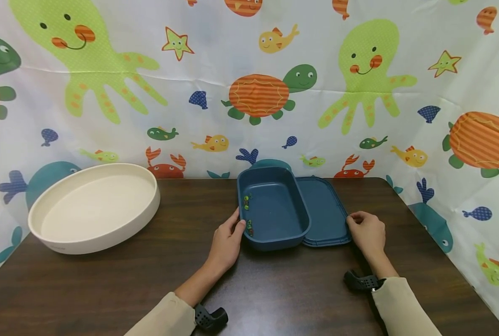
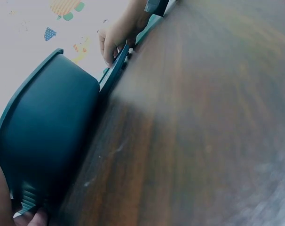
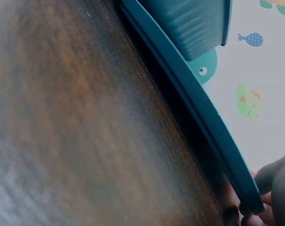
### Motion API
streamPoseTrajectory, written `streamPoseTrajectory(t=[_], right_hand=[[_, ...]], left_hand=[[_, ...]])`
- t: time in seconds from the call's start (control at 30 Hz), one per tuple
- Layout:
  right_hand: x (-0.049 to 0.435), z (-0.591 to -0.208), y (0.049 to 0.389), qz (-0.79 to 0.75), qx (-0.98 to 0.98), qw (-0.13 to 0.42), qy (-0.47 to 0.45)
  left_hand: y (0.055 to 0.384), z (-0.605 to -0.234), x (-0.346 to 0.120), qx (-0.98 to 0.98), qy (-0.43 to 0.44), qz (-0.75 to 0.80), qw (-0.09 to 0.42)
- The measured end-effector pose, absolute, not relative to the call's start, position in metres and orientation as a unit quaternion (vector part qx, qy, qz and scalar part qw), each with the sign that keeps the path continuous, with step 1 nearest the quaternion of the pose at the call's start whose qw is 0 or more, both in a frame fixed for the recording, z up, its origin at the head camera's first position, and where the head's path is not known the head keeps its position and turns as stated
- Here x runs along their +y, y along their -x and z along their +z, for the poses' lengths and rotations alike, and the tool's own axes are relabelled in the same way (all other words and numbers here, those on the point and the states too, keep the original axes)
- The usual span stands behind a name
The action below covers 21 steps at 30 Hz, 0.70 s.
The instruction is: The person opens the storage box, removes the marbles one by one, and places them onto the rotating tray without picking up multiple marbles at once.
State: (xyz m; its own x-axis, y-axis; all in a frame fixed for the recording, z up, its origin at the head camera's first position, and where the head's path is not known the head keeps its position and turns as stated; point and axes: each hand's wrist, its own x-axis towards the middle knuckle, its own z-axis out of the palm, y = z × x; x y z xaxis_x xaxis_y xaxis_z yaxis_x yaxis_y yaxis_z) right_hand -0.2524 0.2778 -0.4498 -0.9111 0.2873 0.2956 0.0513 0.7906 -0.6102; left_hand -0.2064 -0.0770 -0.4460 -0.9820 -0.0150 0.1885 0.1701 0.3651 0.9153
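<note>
A deep blue rectangular container (image 1: 276,203) stands on the dark wooden table, its inside facing up. Small green, yellow and reddish pieces (image 1: 246,202) lie along its inner left side, too small to identify. My left hand (image 1: 226,240) grips the container's left side, thumb by the rim; in the left wrist view its fingertips (image 2: 38,219) curl at the container's lower edge. To the right lies a matching blue lid (image 1: 326,212), partly behind the container. My right hand (image 1: 367,231) pinches the lid's right edge, and the right wrist view shows that edge (image 3: 248,195) between thumb and fingers.
A large round cream tray (image 1: 94,205) with a raised rim sits at the left of the table (image 1: 119,280). Behind the table's back edge hangs a white curtain (image 1: 215,56) printed with sea animals.
</note>
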Motion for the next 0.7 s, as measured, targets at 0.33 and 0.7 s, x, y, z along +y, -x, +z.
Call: streamPoseTrajectory(t=[0.33, 0.7], right_hand=[[0.271, -0.445, 0.251, 0.29, -0.935, 0.192, 0.068], [0.217, -0.391, 0.246, 0.383, -0.915, 0.106, -0.065]], left_hand=[[0.206, -0.447, -0.079, -0.822, 0.051, -0.561, 0.083], [0.205, -0.447, -0.078, -0.823, 0.053, -0.56, 0.082]])
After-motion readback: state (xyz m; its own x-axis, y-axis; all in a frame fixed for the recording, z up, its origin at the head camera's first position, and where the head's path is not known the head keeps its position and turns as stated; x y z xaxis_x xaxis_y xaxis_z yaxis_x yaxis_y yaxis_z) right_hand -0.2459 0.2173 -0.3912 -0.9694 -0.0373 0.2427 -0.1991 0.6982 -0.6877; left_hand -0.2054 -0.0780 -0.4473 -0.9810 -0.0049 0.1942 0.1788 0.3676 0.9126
